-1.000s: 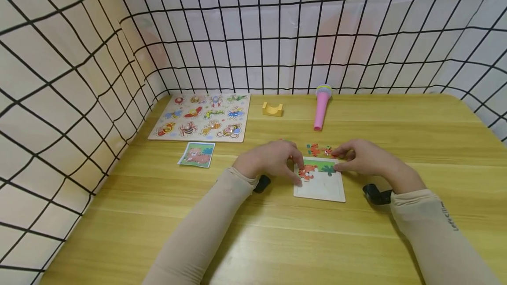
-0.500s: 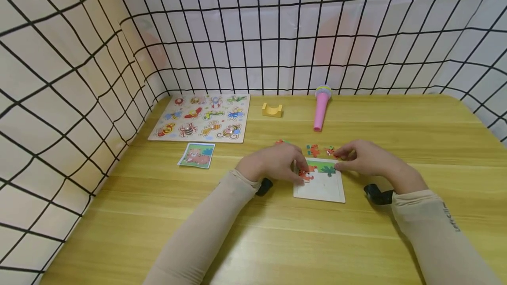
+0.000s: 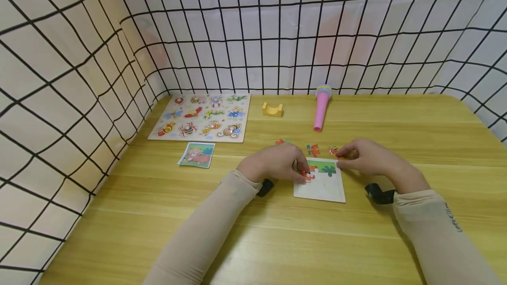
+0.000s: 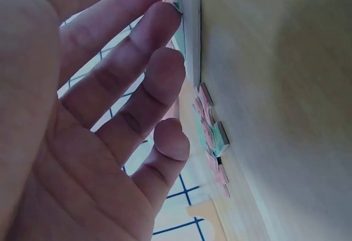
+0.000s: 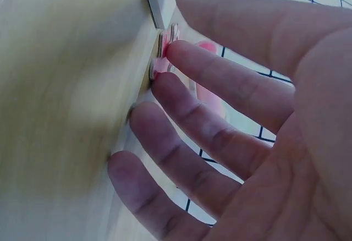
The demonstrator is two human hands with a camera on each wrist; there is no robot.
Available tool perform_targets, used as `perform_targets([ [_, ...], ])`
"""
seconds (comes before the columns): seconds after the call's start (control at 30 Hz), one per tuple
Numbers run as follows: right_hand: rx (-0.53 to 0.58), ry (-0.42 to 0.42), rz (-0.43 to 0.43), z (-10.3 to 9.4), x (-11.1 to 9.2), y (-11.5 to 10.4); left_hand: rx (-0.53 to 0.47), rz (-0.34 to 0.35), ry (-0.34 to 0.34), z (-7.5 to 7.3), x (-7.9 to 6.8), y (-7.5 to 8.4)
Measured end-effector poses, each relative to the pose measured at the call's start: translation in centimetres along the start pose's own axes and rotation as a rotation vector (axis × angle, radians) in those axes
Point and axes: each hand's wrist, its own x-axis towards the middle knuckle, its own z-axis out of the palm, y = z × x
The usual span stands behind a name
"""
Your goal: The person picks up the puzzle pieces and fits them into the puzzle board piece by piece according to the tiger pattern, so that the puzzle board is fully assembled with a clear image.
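Note:
A white puzzle board carries joined jigsaw pieces along its far side: a green one and orange tiger ones. My left hand bends over the board's left side, thumb and forefinger pinching a tiger puzzle piece. In the left wrist view its other fingers are loosely bent beside the board edge. With its thumb by the board's far right corner, my right hand touches a loose red jigsaw piece with its fingertips. Its fingers are relaxed, spread along the table.
Loose jigsaw pieces lie beyond the board, with another behind my left hand. Farther back are a pink toy microphone, a yellow cradle-shaped block and an insect peg board. A picture card lies left.
My left hand has shifted slightly right over the board. The loose red piece at my right fingertips has slid a little right, away from the piece beside it.

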Motion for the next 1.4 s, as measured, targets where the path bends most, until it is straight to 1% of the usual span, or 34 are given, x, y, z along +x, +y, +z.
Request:
perform_targets([
  [0.2, 0.011, 0.003, 0.015, 0.0, 0.0, 0.2, 0.020, -0.009, -0.006, -0.1, 0.0, 0.1],
  [0.37, -0.017, 0.030, 0.017, 0.2, 0.2, 0.2, -0.020, -0.013, -0.006, -0.2, -0.2, 0.0],
  [0.43, -0.041, 0.037, -0.005, 0.3, 0.3, 0.3, -0.050, -0.010, 0.004, -0.3, -0.3, -0.2],
  [0.5, -0.069, 0.041, -0.030, 0.4, 0.4, 0.3, -0.058, -0.006, 0.021, -0.4, -0.5, -0.4],
  [0.63, -0.097, 0.040, -0.053, 0.7, 0.3, 0.3, -0.028, -0.009, 0.045, -0.8, -0.8, -0.8],
  [0.73, -0.096, 0.034, -0.048, 0.9, 0.2, 0.3, 0.006, -0.026, 0.039, -1.0, -0.9, -1.0],
  [0.83, -0.111, 0.023, -0.043, 1.0, 0.1, 0.3, 0.018, -0.046, 0.029, -1.1, -0.9, -1.1],
  [0.93, -0.129, 0.020, -0.045, 1.1, 0.2, 0.4, 0.021, -0.079, 0.023, -1.0, -1.0, -1.0],
  [1.1, -0.123, 0.035, -0.048, 1.2, 0.2, 0.4, 0.036, -0.138, 0.012, -0.9, -1.0, -0.9],
  [1.27, -0.112, 0.041, -0.040, 1.0, 0.1, 0.3, 0.042, -0.156, 0.005, -0.6, -1.0, -1.1],
  [1.4, -0.127, 0.037, -0.033, 1.0, 0.1, 0.3, 0.054, -0.161, 0.003, -0.6, -0.9, -1.1],
])
